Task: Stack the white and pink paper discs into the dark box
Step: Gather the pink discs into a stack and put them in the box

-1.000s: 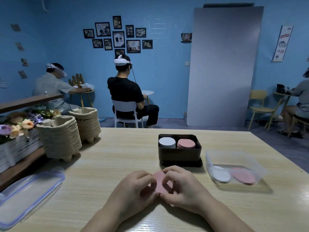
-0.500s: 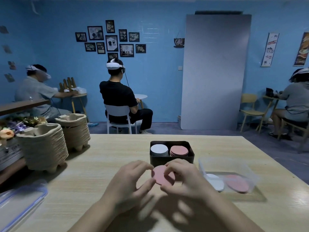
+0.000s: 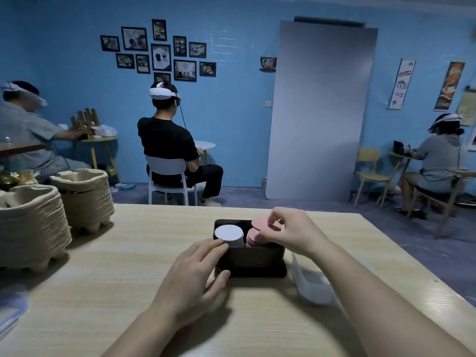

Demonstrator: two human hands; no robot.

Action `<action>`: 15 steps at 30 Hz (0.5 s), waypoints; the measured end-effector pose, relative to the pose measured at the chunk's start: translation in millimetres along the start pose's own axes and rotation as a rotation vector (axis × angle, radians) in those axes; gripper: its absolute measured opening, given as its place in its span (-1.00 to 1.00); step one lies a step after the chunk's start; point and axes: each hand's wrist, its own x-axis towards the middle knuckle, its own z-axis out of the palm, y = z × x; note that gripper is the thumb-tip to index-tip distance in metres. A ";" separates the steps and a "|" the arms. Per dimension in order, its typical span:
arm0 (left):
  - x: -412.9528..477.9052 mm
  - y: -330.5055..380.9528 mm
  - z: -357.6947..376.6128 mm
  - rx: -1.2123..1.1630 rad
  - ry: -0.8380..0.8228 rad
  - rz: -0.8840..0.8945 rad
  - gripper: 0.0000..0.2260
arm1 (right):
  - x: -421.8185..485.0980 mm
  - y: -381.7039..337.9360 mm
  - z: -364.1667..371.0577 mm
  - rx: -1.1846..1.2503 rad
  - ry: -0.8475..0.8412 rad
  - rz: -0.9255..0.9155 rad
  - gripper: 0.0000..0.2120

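Our right hand (image 3: 296, 231) pinched a pink disc (image 3: 261, 222) by its edge, tilted just above the pink stack (image 3: 253, 239) in the right half of the dark box (image 3: 253, 258). The white stack (image 3: 228, 233) sat in the box's left half. Our left hand (image 3: 195, 276) lay spread against the box's near left corner, thumb on its front wall. A clear container (image 3: 313, 284) lay just right of the box on the tabletop (image 3: 128, 292).

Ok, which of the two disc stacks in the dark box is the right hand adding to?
The pink stack, on the dark box's right side: the right hand pinches a tilted pink disc just above it. Nothing is over the white stack.
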 end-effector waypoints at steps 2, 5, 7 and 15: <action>-0.5 -0.1 0.6 -0.007 0.002 0.004 -0.54 | 6.8 1.0 9.4 -0.033 -0.028 0.010 -0.65; 1.2 -1.4 0.4 -0.022 0.007 0.011 -0.55 | 12.8 2.6 20.7 -0.103 -0.028 0.002 -0.64; 2.3 -1.9 -0.2 -0.025 0.007 0.011 -0.56 | 15.0 3.0 24.0 -0.149 -0.010 0.005 -0.66; 1.7 -1.3 -1.2 -0.028 -0.004 0.007 -0.57 | 19.6 5.1 28.0 -0.169 -0.060 0.005 -0.66</action>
